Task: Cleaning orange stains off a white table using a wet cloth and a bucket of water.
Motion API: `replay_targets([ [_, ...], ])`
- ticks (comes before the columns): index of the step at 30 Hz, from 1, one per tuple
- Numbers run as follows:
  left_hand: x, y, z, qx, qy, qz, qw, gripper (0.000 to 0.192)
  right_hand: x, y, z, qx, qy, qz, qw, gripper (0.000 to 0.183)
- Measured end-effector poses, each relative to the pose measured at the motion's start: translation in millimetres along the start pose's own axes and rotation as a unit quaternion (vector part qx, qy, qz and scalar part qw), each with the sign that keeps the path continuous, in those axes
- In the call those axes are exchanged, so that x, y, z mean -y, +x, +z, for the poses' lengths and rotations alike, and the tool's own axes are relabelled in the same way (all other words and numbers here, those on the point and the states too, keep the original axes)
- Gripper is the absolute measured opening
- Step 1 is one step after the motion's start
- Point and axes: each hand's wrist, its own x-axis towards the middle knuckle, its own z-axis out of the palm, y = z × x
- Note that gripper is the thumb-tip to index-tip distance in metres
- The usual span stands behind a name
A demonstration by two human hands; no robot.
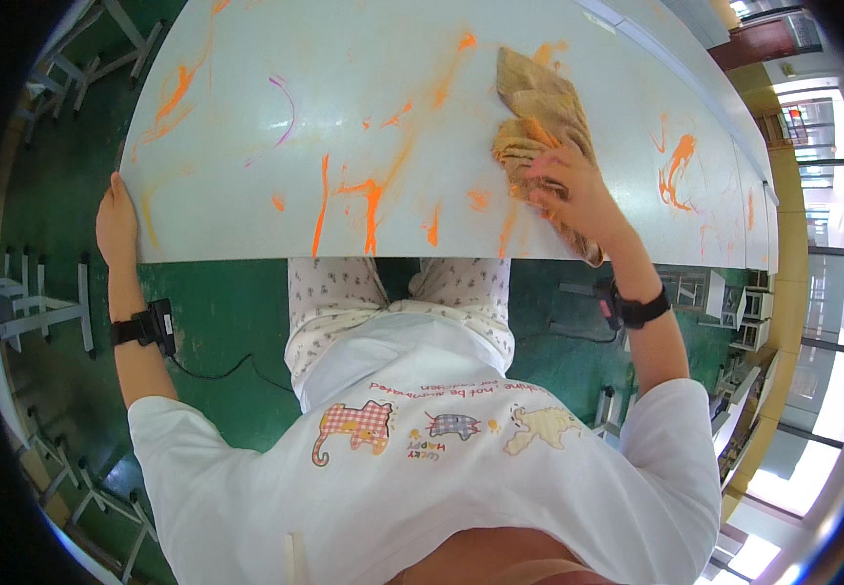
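Observation:
A white tabletop (pixel 231 205) spans the view before me, streaked with orange paint marks (pixel 372 208) and a thin purple curve (pixel 293 110). My right hand (pixel 572 190) grips a bunched tan cloth (pixel 546 88) that lies on the tabletop, right of the middle. Orange stains show on the cloth near my fingers, and its lower end reaches the table's near edge. At the table's left edge, my left hand (pixel 117 223) rests against the side with its fingers close together; its palm side is hidden, and no loose object shows in it.
Black wrist straps with small devices sit on both forearms, and a cable (pixel 224 376) hangs from the left device (pixel 161 327). Metal-legged furniture (pixel 45 307) stands on the green floor (pixel 224 307) to the left. Stools (pixel 754 318) stand at the right, near windows (pixel 831 292).

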Motion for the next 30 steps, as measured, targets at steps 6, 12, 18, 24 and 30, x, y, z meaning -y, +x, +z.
replay_targets([
  [6, -4, -5, -2, -0.019, 0.008, 0.032, 0.999, 0.059, 13, -6, 13, -0.063, 0.03, 0.086, 0.994, 0.016],
  [12, -7, -8, -2, -0.014, 0.051, 0.033, 0.998, 0.055, 10, -3, 20, -0.095, 0.046, 0.05, 0.993, 0.009],
  [18, -3, -6, -2, -0.019, 0.052, 0.041, 0.998, 0.054, 19, -17, 23, -0.129, 0.014, 0.041, 0.991, 0.011],
  [24, -6, -7, -3, -0.018, 0.057, 0.037, 0.998, 0.054, 19, -24, 21, -0.179, -0.002, -0.001, 0.984, 0.011],
  [30, -3, -4, -2, -0.007, 0.058, 0.029, 0.998, 0.054, 30, -39, 11, -0.274, 0.217, 0.052, 0.935, 0.005],
])
